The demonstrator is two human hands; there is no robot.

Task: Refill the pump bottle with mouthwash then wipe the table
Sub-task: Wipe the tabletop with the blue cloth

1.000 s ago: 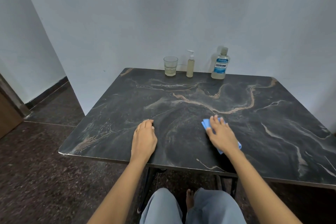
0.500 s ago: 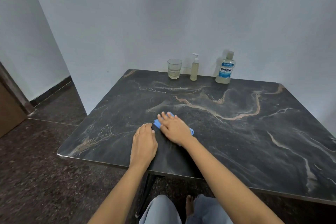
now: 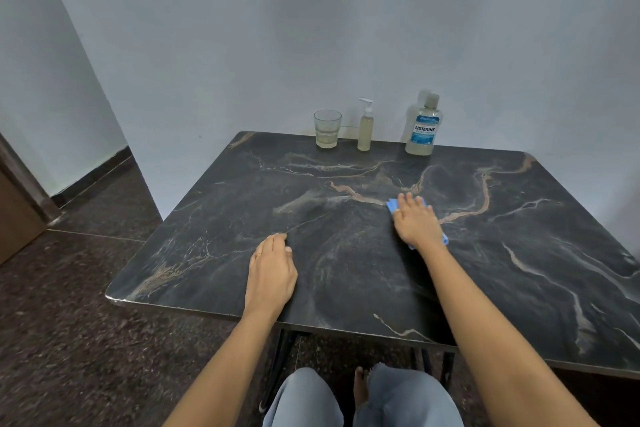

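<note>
My right hand (image 3: 415,224) presses flat on a blue cloth (image 3: 392,206) near the middle of the dark marble table (image 3: 346,288); only the cloth's corners show past my fingers and wrist. My left hand (image 3: 272,270) rests palm down on the table near its front edge and holds nothing. At the far edge by the wall stand a small pump bottle (image 3: 365,126) with pale liquid and a white pump, and a Listerine mouthwash bottle (image 3: 423,126) to its right, cap on.
A clear glass (image 3: 327,129) with a little pale liquid stands left of the pump bottle. The white wall runs right behind the table. Dark floor lies to the left, with a brown door (image 3: 14,211) at the far left. My knees show below the table's front edge.
My right hand has slid the blue cloth back to the right and farther from me, after sweeping left next to my left hand. My left hand has stayed put.
</note>
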